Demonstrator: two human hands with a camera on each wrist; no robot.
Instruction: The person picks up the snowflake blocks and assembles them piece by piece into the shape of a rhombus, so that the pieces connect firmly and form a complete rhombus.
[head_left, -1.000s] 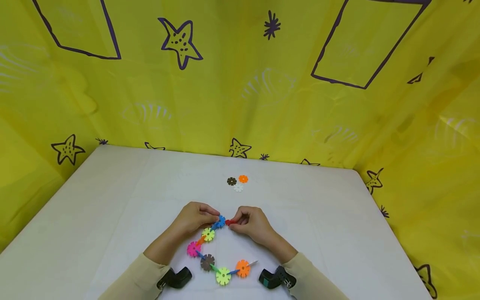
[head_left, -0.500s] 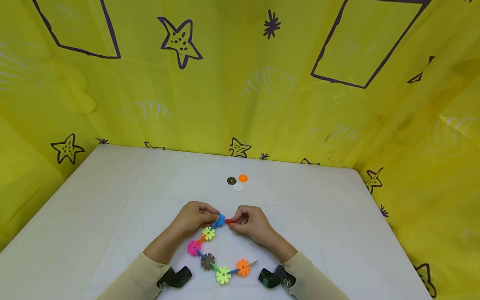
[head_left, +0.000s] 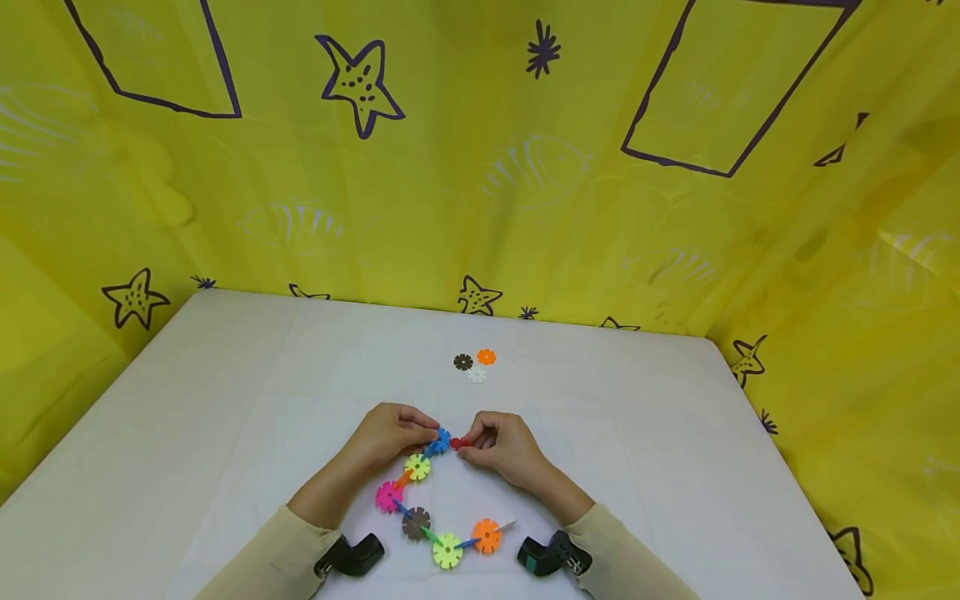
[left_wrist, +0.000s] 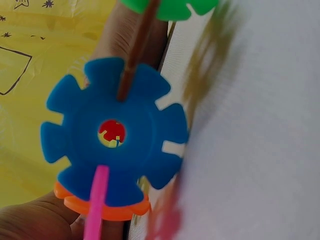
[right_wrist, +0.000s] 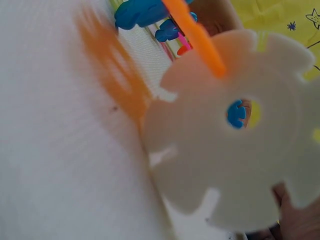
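Note:
A curved chain of slotted plastic interlocking discs lies between the forearms, with flat discs alternating with edge-on ones. My left hand [head_left: 390, 433] pinches a blue disc [head_left: 442, 441] at its far end. From the other side my right hand [head_left: 504, 446] pinches a red disc [head_left: 457, 444], its edge right at the blue one. Towards me the chain runs through a pink disc [head_left: 388, 497], a brown disc [head_left: 416, 524] and an orange disc [head_left: 487, 536]. A white disc [head_left: 508, 525] ends it edge-on. Near chain discs, one blue [left_wrist: 75, 135] and one white [right_wrist: 200, 145], largely hide the hands in the wrist views.
Beyond the hands, three loose discs lie close together on the white tabletop [head_left: 637, 417]: brown [head_left: 463, 362], orange [head_left: 487, 357] and white [head_left: 476, 376]. A yellow patterned curtain [head_left: 450, 167] hangs behind the table and along its sides. Black wrist devices [head_left: 360, 556] sit on both sleeves.

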